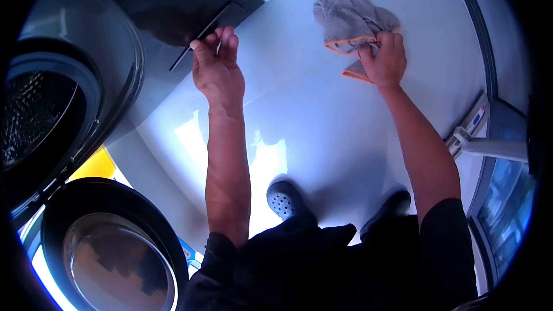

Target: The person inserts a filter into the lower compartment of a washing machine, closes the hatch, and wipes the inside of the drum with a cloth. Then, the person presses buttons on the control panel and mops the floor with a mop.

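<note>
My right hand is closed round a grey cloth with orange edging. The cloth hangs in loose folds over the pale floor, with one orange-edged corner below my fingers. My left hand is palm up at the low dark front of a washing machine. Its fingers are loosely curled and apart, with nothing visible between them. Just beyond the fingertips, a thin dark flap stands out from the machine's front; whether my fingers touch it, I cannot tell.
On the left, the machine's round drum opening shows, with its round glass door swung out below. My shoe stands on the glossy floor. At the right are a dark-framed glass panel and a white bar.
</note>
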Demonstrator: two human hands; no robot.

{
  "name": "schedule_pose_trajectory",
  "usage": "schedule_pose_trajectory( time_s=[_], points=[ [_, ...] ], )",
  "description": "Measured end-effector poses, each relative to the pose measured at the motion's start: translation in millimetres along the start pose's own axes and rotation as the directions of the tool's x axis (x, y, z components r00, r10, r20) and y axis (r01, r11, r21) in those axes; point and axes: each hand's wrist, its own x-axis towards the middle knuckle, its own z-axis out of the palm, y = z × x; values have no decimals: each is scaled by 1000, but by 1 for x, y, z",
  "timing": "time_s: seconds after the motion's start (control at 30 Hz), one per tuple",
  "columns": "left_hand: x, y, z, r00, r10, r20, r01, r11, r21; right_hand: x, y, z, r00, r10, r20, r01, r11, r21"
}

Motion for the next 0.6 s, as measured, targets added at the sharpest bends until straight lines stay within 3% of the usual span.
schedule_pose_trajectory(
  time_s=[0.27,0.53,0.6],
  points=[
    [-1,9,4,997,-14,-77,26,988,153,0,0,0,999,-22,-24,23,999,48],
    [-4,14,8,992,-61,-112,80,982,171,-1,1,1,999,-26,-43,29,998,63],
    [-10,17,18,959,-91,-268,143,973,180,-1,2,1,999,-11,-43,14,998,58]
  ],
)
